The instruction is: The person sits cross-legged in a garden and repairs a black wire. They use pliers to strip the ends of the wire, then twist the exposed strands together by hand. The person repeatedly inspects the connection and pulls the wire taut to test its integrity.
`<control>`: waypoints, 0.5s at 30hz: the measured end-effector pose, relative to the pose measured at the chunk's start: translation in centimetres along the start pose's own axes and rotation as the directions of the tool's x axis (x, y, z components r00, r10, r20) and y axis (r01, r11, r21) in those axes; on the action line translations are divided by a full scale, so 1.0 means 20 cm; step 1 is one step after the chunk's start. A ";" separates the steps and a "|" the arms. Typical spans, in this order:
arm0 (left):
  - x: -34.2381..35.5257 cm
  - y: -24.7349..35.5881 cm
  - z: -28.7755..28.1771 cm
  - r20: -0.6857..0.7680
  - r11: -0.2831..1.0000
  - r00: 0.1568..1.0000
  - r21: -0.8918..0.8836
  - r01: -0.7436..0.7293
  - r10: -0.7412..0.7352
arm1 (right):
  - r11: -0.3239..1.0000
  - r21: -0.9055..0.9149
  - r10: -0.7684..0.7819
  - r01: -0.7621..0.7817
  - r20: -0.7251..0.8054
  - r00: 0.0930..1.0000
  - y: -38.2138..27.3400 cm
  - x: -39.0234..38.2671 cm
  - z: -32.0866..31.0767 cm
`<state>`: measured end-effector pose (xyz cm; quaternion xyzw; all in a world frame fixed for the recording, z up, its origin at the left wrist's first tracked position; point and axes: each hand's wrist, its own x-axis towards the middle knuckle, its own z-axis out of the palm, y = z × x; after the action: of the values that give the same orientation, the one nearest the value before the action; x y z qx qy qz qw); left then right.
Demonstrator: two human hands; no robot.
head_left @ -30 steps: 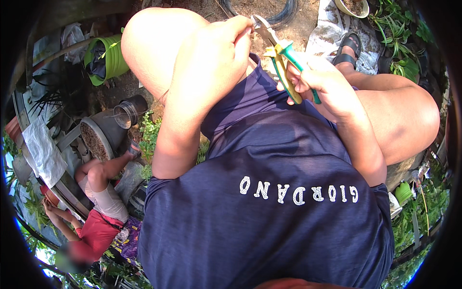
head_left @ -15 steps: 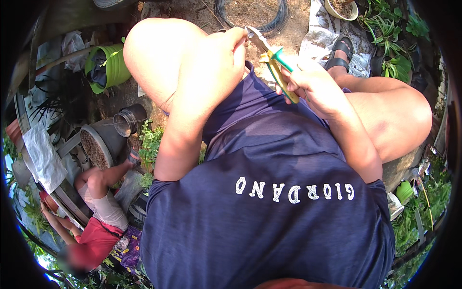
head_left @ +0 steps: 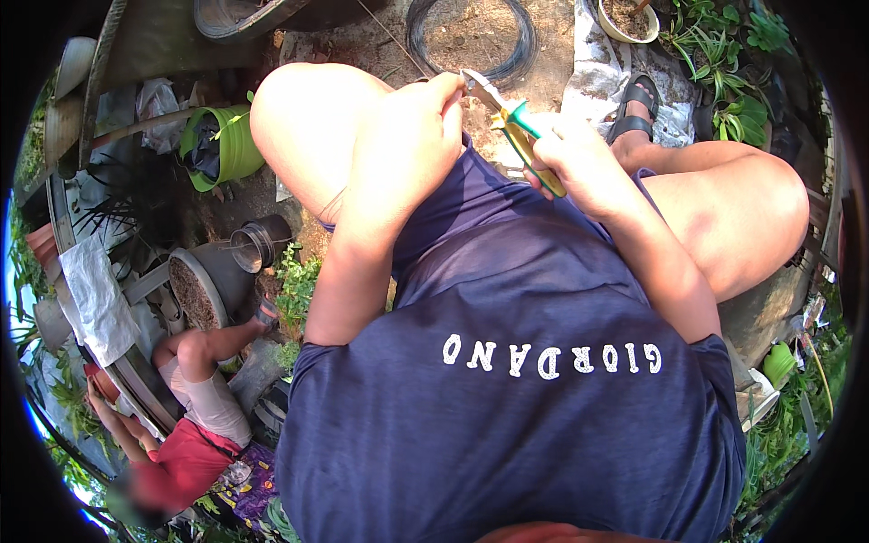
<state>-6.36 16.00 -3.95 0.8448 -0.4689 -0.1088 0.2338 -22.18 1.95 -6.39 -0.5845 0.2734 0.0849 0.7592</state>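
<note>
My right hand [head_left: 579, 158] is closed around the handles of a pair of pliers [head_left: 520, 136] with green and yellow grips. The metal jaws point up and left, to the fingertips of my left hand [head_left: 412, 131]. That hand is closed, its thumb and forefinger pinching beside the jaws. A thin wire [head_left: 391, 34] runs from the top of the view down to those fingers. What lies between the jaws is too small to make out. Beyond both hands, a coil of dark wire [head_left: 528, 56] rests on the ground.
A light green pot [head_left: 237, 149] stands left of my knee. Below it lie a tipped pot of soil [head_left: 217, 303] and a small black pot [head_left: 261, 242]. Another person in a red shirt [head_left: 192, 466] is at lower left. Leafy plants [head_left: 715, 63] and a soil-filled bowl [head_left: 654, 33] are at upper right.
The view has shifted a little, so the surroundings sit lower and further right on the left side. Both hands keep their hold, and the pliers' handles look closer together.
</note>
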 end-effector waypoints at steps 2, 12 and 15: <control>0.00 0.01 -0.01 0.022 1.000 1.000 -0.014 0.009 -0.009 | 0.998 -0.039 -0.049 0.048 -0.015 0.999 0.02 -0.01 -0.01; 0.07 0.10 -0.16 0.121 0.989 0.992 0.146 0.023 -0.041 | 0.970 0.243 -0.051 0.025 0.100 0.994 0.09 0.06 -0.09; 0.15 0.12 -0.26 0.085 0.986 0.993 0.142 -0.089 0.077 | 0.952 0.301 0.025 -0.061 0.122 0.992 0.17 0.10 -0.18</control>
<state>-4.48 13.96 1.86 0.8343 -0.5194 -0.0979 0.1569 -23.17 -0.77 -10.84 -0.4487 0.2513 0.0924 0.8526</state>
